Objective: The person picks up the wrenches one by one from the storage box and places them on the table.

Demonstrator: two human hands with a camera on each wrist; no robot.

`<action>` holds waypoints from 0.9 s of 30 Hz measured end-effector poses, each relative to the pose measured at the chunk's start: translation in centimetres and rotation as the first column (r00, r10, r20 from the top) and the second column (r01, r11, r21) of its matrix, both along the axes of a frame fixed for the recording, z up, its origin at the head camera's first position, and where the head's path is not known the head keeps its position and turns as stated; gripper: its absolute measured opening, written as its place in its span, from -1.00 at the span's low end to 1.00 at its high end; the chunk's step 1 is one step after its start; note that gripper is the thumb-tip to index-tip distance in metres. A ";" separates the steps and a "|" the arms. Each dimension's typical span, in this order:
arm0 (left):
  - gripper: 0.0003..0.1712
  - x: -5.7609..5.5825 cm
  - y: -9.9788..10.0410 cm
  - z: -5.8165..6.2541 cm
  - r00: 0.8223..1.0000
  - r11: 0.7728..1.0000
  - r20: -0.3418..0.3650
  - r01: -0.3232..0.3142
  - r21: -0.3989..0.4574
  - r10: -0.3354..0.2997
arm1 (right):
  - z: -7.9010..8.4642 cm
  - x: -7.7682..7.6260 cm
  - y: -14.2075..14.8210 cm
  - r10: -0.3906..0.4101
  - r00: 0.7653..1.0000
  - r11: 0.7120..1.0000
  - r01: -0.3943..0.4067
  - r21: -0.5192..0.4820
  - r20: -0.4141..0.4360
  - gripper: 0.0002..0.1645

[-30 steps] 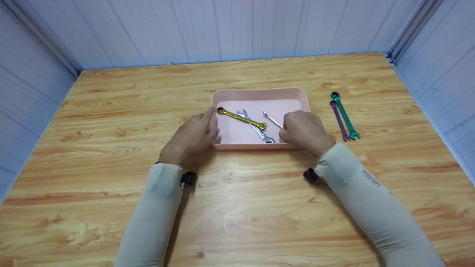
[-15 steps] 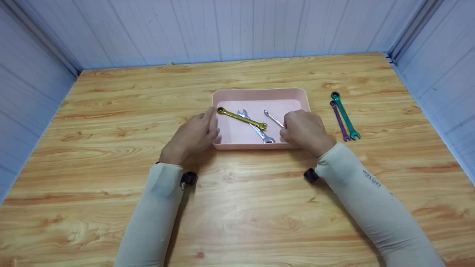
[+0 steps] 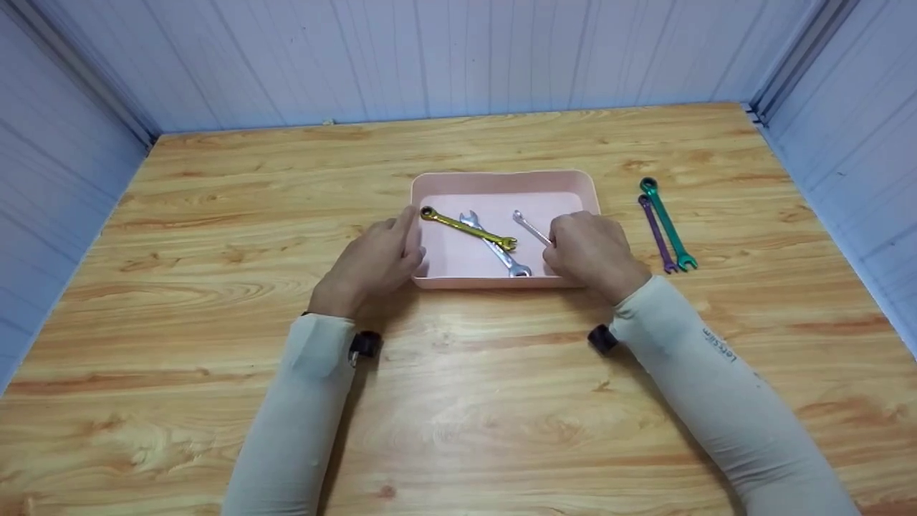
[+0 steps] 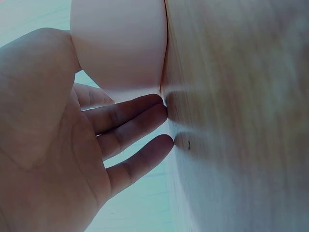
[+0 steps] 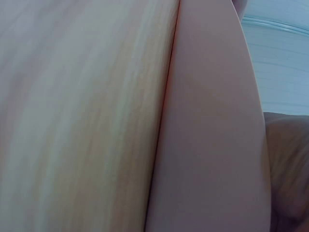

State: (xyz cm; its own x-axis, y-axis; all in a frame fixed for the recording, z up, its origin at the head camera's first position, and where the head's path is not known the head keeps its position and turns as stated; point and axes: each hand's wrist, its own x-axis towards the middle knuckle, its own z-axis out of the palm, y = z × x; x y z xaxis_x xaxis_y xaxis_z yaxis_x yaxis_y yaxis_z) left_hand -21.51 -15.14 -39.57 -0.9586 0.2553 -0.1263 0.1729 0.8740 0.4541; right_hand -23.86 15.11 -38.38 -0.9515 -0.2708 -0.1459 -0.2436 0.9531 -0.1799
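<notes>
A pink tray (image 3: 501, 282) stands on the table, and my left hand (image 3: 372, 264) holds its left wall. The left thumb reaches over the rim, while the other fingers (image 4: 137, 130) lie outside with tips at the tabletop. Inside the tray's right side, my right hand (image 3: 591, 251) grips a silver wrench (image 3: 531, 228); its head and part of its shaft stick out to the upper left. A gold wrench (image 3: 469, 229) lies across another silver wrench (image 3: 501, 256) in the tray. In the right wrist view, the tray wall (image 5: 207, 125) hides the right fingers and what they hold.
Right of the tray, a green wrench (image 3: 668, 223) and a shorter purple wrench (image 3: 657, 235) lie side by side on the wooden table (image 3: 466, 401). White panel walls (image 3: 458, 57) enclose the table at the back and both sides.
The silver wrench in my right hand has shifted slightly, its visible head moving a little up and to the right. My left hand and the other wrenches have stayed put.
</notes>
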 end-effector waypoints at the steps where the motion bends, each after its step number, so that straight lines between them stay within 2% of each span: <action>1: -0.18 0.0 0.0 0.0 1.000 1.000 0.002 -0.001 0.001 0.001 | 0.0 0.0 0.0 0.003 1.000 1.000 -0.003 -0.001 -0.007 -0.83; 10: -0.16 0.1 0.0 0.0 0.999 0.999 -0.035 0.031 -0.005 -0.031 | -0.2 0.1 0.1 0.011 0.998 1.000 -0.011 0.000 -0.054 -0.82; 27: -0.16 0.1 0.2 0.0 1.000 1.000 0.004 -0.017 -0.001 0.017 | -0.2 0.0 -0.1 0.006 1.000 1.000 -0.006 -0.007 -0.021 -0.84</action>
State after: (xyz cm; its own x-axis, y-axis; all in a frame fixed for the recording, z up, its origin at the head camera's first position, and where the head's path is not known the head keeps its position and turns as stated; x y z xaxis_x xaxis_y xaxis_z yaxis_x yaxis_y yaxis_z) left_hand -21.45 -14.99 -39.60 -0.9623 0.2385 -0.1308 0.1558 0.8774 0.4537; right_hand -23.89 15.03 -38.59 -0.9525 -0.2778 -0.1245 -0.2534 0.9503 -0.1810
